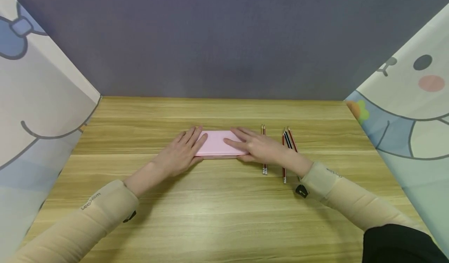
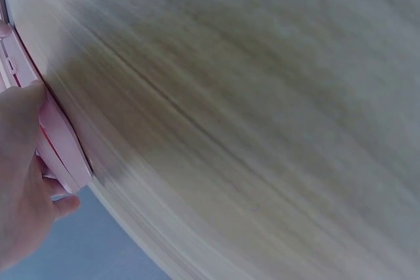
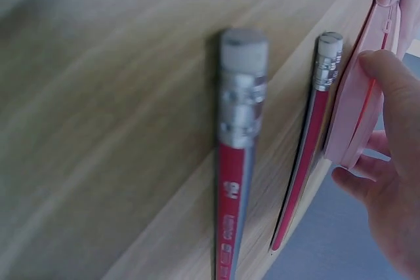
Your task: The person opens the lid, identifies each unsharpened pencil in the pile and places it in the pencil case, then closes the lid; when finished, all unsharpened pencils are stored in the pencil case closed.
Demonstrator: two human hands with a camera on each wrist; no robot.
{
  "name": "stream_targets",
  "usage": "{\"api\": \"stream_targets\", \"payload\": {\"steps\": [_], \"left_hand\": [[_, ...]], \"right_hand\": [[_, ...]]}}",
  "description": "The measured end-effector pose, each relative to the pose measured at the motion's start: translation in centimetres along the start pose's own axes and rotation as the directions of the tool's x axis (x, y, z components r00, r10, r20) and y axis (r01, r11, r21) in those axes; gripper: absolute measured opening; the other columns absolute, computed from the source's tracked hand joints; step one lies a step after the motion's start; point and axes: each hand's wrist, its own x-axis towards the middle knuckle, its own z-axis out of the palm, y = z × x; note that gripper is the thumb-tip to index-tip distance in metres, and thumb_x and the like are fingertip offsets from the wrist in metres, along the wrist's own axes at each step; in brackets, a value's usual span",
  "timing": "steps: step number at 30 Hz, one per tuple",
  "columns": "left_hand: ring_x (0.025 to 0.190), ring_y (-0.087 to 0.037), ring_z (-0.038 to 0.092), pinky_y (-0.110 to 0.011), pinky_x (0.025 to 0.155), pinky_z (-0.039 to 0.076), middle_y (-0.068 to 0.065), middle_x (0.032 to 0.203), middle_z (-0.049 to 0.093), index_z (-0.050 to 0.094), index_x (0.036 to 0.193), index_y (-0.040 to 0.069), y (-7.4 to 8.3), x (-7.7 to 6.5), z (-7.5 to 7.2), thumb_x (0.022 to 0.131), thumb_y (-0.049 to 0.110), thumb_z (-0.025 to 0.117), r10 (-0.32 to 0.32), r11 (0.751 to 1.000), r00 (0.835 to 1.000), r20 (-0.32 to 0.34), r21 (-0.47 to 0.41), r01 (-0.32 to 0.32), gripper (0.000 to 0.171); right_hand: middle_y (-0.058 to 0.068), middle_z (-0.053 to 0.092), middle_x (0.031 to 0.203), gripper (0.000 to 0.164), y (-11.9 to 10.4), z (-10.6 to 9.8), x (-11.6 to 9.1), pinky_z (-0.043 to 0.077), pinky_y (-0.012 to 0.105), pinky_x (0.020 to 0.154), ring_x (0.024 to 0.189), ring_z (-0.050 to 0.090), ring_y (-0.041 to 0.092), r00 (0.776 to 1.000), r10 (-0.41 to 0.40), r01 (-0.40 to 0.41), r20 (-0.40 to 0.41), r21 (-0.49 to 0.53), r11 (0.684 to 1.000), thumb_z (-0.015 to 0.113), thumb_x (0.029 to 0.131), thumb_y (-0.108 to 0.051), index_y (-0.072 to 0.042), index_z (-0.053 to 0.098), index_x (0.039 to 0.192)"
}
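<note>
A closed pink pencil case (image 1: 218, 143) lies flat on the wooden table, its long side facing me. My left hand (image 1: 179, 152) grips its left end, thumb at the front side and fingers over the top. On the right end my right hand (image 1: 261, 148) holds it the same way, fingers spread on the lid. The right wrist view shows the thumb against the case's front side (image 3: 354, 100), where a red line runs along the seam. Two red pencils (image 1: 264, 170) lie side by side under my right hand, partly hidden by it.
Several more pencils (image 1: 284, 173), red and dark, lie further right, partly beneath my right forearm. A grey panel (image 1: 224, 41) rises behind the table's far edge. Cartoon-printed panels (image 1: 403, 107) stand at both sides.
</note>
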Motion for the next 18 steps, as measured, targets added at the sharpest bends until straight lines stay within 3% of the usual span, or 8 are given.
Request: {"api": "stream_targets", "payload": {"steps": [18], "left_hand": [[0.151, -0.042, 0.039, -0.054, 0.12, 0.04, -0.026, 0.166, 0.031, 0.031, 0.159, 0.002, 0.15, 0.04, -0.03, 0.105, 0.05, 0.052, 0.016, 0.998, 0.999, -0.038, 0.063, -0.013, 0.075]], "right_hand": [[0.018, 0.022, 0.171, 0.065, -0.11, 0.16, -0.47, 0.039, 0.055, 0.121, 0.155, 0.031, 0.041, 1.0, -0.006, 0.006, 0.007, -0.029, 1.0, 0.048, 0.108, -0.047, -0.03, 0.021, 0.165]]}}
